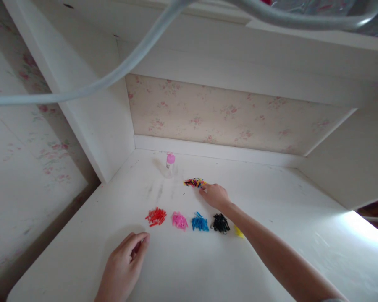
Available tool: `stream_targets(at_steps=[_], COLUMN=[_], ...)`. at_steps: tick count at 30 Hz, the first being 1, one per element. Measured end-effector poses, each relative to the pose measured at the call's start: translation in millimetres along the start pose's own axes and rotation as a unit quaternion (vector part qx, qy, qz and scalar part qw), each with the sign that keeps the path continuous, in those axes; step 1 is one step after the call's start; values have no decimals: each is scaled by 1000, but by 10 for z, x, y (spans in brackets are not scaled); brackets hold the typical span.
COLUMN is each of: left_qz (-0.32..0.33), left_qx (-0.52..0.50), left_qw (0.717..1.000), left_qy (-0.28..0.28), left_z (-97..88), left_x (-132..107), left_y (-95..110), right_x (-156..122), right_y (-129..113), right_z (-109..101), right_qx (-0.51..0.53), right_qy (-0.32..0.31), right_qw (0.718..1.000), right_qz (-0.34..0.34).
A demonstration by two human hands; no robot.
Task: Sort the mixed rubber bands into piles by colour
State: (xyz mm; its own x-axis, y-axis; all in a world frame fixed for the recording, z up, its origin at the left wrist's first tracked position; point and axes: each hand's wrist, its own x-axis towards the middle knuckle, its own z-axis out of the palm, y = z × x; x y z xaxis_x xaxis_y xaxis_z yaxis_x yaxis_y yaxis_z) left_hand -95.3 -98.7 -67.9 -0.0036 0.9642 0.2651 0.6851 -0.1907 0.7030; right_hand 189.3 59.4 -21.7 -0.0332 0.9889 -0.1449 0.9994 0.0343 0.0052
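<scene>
On the white surface, my right hand (pixel 214 195) reaches to a mixed heap of small rubber bands (pixel 193 182) in several colours. Its fingertips are pinched together at the heap's right edge; whatever they grip is too small to make out. Nearer to me lie separate heaps of bands: red (pixel 156 217), pink (pixel 179 221), blue (pixel 200 222), black (pixel 221 223) and yellow (pixel 238 232), the last partly covered by my right forearm. My left hand (pixel 128 256) rests just below the red heap, fingers curled and thumb against them, its contents hidden.
Behind the heaps, left of the mixed one, stands a small clear bottle with a pink cap (pixel 170 159). A white cable (pixel 113 77) hangs across the top of the view. White panels (pixel 91 109) and a shelf (pixel 239 63) enclose the surface, with flowered wallpaper (pixel 208 113) behind.
</scene>
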Motion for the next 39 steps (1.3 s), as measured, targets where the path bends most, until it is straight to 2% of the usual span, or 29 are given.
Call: stream_targets(at_steps=[6,22,31,39], left_qz=[-1,-16,-2,8], left_qx=[2,-4,7,9], left_qw=[1000,1000,1000,1000], left_qy=[-4,-26,-23,-24], left_z=[9,24,8,8], left_x=[-10,-6,4,-3], left_y=[-33,-43,-18,-11], right_x=[-17,-164,-263,-366], right_y=[-13,262,270,208], right_z=[-14,-81,-107,-161], right_qx=[-1,-49,-104,-93], right_qy=[4,-2,17,45], right_qw=[1000,998,993,994], right_qz=[7,-30,-53,-41])
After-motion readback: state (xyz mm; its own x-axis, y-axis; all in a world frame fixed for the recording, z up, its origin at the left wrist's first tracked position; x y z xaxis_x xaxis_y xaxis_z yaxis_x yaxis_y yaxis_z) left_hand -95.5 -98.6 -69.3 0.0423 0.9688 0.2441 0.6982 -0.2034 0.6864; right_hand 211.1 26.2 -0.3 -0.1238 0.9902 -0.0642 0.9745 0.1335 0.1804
